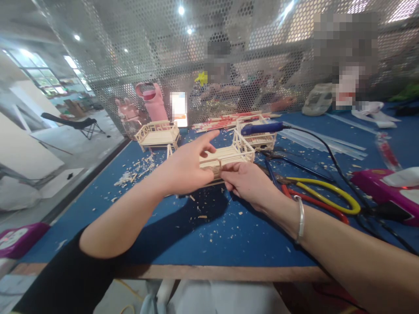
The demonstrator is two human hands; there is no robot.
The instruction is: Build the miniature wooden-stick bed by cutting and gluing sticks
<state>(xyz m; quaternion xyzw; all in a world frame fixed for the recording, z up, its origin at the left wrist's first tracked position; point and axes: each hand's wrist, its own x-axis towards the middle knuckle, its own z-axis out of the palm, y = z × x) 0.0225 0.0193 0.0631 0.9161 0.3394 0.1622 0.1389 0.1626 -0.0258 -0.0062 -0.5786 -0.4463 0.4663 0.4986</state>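
A miniature bed-like frame of thin pale wooden sticks [225, 155] is between my two hands over the blue tabletop. My left hand [186, 168] grips its near left side, thumb in front and index finger stretched out above. At the front rail my right hand [248, 181] pinches a short thin wooden stick [220, 165] between thumb and fingertips. That stick stands against the frame; whether it is attached I cannot tell. Just behind the frame lies a blue-handled tool with a black cord [262, 127], resting on another small stick-built piece [265, 141].
A finished-looking miniature bench [159, 134] stands at the back left beside wood scraps [131, 172]. Pliers with yellow and red handles [327, 192] lie right. Red-tipped sticks [225, 121], clear glue sticks [330, 141] and a purple device [382, 189] surround the work. Perforated metal [183, 52] stands behind.
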